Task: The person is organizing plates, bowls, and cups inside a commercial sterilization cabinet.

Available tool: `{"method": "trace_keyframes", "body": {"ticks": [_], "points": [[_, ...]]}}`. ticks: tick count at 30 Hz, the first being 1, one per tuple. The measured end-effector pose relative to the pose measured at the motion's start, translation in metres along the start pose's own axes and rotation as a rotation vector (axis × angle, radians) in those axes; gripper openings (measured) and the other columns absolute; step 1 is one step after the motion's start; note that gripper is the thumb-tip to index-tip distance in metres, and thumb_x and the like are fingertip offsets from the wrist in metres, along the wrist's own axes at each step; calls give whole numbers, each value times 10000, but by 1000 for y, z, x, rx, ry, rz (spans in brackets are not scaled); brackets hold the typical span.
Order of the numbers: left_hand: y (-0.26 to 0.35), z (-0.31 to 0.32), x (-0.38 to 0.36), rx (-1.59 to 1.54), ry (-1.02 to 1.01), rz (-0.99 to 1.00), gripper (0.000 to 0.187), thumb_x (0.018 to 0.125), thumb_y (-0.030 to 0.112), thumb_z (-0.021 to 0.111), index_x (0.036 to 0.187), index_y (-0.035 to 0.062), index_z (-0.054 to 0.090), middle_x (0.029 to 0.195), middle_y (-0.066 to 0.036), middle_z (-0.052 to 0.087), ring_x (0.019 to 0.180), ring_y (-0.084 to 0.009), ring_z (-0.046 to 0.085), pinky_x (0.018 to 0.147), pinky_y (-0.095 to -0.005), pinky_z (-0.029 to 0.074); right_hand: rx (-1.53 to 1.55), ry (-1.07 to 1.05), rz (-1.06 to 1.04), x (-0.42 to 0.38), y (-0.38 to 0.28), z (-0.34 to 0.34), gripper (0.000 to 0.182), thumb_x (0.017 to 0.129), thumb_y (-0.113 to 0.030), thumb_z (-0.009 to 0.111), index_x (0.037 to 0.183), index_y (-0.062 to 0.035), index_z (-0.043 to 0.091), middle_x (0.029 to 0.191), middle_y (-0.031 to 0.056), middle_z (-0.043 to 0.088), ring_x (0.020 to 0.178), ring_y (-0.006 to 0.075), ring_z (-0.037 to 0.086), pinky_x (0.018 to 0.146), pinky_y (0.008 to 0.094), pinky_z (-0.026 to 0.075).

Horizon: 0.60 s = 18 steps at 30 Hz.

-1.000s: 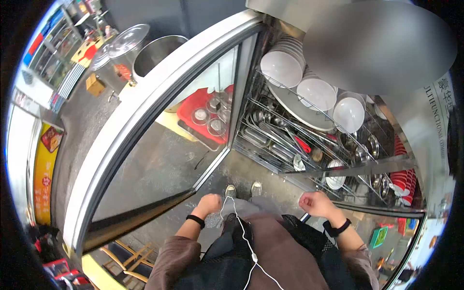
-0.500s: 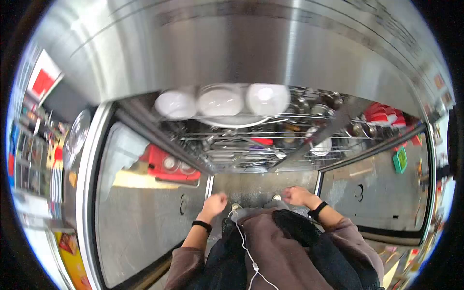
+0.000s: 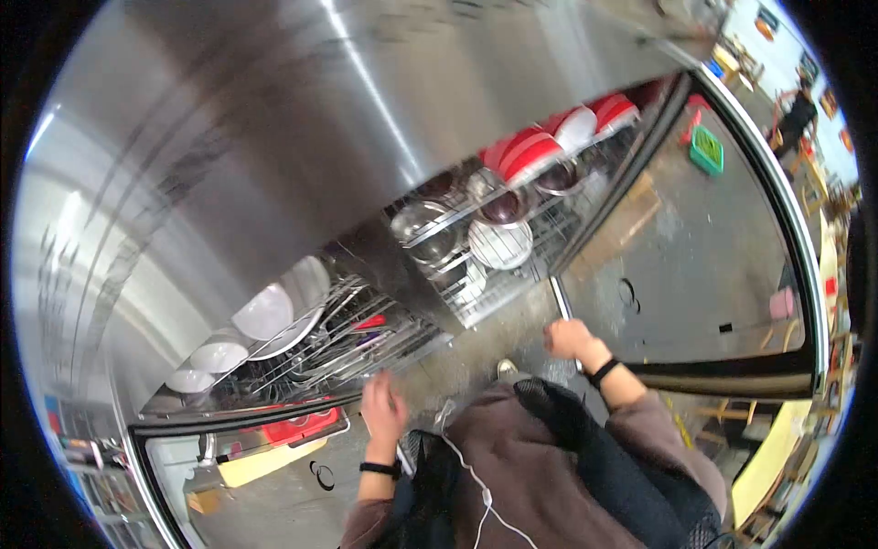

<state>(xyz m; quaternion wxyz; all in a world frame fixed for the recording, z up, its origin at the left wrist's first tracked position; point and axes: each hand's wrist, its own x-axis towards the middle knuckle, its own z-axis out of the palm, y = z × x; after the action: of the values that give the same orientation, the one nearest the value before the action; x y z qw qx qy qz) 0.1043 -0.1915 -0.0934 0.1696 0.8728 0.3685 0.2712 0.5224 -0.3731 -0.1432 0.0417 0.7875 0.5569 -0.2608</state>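
Observation:
My right hand is closed on the metal edge of the right glass door. My left hand is at the metal edge of the left glass door; its fingers look curled there, slightly blurred. Both doors belong to a steel cabinet and stand swung out on either side of me. Inside, white bowls sit on the left upper rack, with utensils below them. Red bowls, metal pots and a white plate are on the right racks.
Through the left door shows a red container. A green basket is visible through the right door. Beyond it, another person stands at the far right. A white cable hangs down my front.
My view has turned and tilted, so the cabinet slants and more of its right side shows. Both hands have come to the door edges, where earlier they were just apart from them.

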Motion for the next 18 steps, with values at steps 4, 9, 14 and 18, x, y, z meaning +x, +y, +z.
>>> {"method": "trace_keyframes", "body": {"ticks": [4, 9, 14, 18], "points": [[46, 11, 86, -61, 155, 21, 444, 879, 13, 624, 1322, 2, 606, 1286, -240, 642, 1223, -440, 596, 1056, -503, 474, 16, 28, -28, 16, 44, 0, 243, 837, -239, 672, 938, -40, 768, 963, 222, 764, 951, 411, 741, 860, 501, 594], [81, 20, 110, -52, -164, 7, 95, 879, 48, 685, 964, 33, 723, 934, -146, 741, 861, -371, 722, 803, -441, 572, 113, -58, -8, 12, 63, -4, 307, 872, -326, 703, 954, -36, 760, 948, 221, 759, 972, 419, 730, 849, 508, 592], [202, 13, 144, -445, -663, 195, 505, 782, 119, 830, 1271, 81, 708, 1249, -145, 728, 1200, -335, 680, 1046, -429, 524, 94, -130, 12, 1, 80, 12, 314, 866, -319, 706, 944, -22, 773, 955, 245, 761, 961, 430, 738, 859, 494, 597], [271, 46, 156, -827, -880, 462, 621, 745, 120, 844, 1339, 67, 670, 1346, -133, 696, 1298, -341, 620, 1113, -440, 478, -26, -256, 16, 26, 53, -2, 304, 847, -213, 693, 1056, -13, 783, 1084, 223, 770, 1061, 377, 746, 895, 466, 606]]}}
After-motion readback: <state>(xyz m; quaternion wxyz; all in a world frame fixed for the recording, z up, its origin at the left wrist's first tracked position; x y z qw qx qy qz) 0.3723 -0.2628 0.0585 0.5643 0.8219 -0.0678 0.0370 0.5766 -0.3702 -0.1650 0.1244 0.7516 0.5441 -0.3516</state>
